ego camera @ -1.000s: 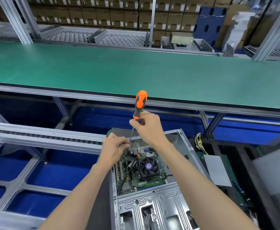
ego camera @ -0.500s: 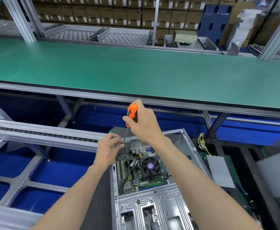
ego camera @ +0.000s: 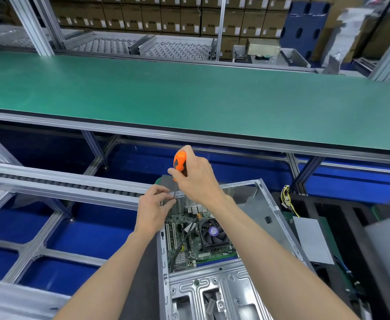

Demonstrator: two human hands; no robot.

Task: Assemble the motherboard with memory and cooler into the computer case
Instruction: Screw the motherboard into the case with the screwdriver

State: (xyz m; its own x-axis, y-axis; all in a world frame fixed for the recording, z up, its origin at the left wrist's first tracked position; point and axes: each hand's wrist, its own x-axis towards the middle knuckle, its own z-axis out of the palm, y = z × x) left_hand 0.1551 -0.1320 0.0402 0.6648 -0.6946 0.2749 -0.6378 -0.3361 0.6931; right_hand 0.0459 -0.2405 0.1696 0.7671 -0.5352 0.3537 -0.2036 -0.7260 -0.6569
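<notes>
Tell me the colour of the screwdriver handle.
Orange with black inserts, seen in the head view: screwdriver handle gripped by the right hand.

No legible text, seemingly, anywhere.

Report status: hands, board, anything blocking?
Right hand grips screwdriver; left hand pinches at its tip. Motherboard in case. Nothing blocking.

Hands on screwdriver — case below.
</notes>
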